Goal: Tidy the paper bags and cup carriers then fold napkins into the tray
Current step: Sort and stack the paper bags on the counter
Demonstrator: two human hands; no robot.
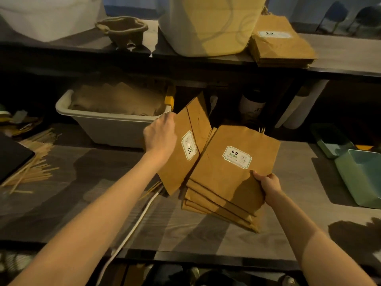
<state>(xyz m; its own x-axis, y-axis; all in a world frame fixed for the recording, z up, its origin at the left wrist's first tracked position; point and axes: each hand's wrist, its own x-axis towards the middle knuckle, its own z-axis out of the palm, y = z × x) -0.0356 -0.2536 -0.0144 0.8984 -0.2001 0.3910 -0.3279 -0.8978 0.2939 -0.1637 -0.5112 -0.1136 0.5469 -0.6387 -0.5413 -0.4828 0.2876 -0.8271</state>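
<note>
1. Centre of frame: the right hand (268, 187) pinches the near corner of a fanned stack of paper bags (226, 182), thumb on top, holding it above the counter (82, 193).
2. Left of the stack: the left hand (159, 139) grips a single paper bag (185, 147) by its left edge, tilted and overlapping the stack — judged to be in the act of being squared onto it.
3. Upper right: a second pile of bags (282, 44) lies flat on the shelf, fairly neatly squared.
4. Upper left-centre: a cup carrier (121, 30) sits alone on the shelf; more brown paper goods fill the white bin (111, 120) below.
5. Right edge: green trays (362, 176) hold no napkins that can be seen.
6. Progress, as judged — bag tidying is under way; carriers and napkin folding remain.
</note>
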